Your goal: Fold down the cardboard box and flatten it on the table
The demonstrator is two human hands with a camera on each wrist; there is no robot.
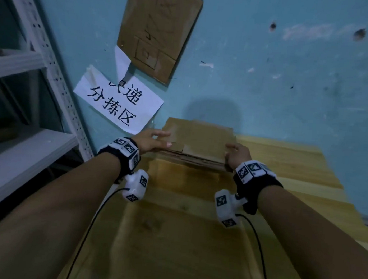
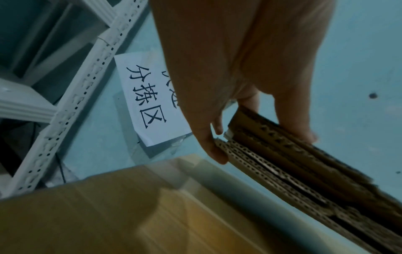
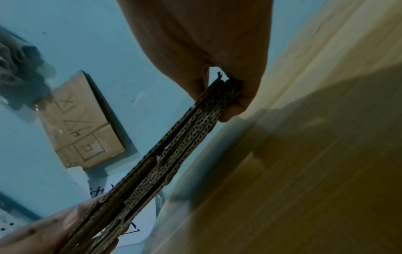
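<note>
Above table (image 1: 285, 168): cardboard box (image 1: 200, 138) flattened, layered; both hands' fingers (image 2: 214, 147) pinching its ends.

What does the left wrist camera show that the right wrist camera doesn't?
Only the left wrist view shows the white perforated shelving rack and the full paper sign on the blue wall. Only the right wrist view shows the marked cardboard sheet taped to the wall, and both hands: right hand and left hand. Both show the flattened cardboard box edge-on, pinched above the wooden table.
</note>
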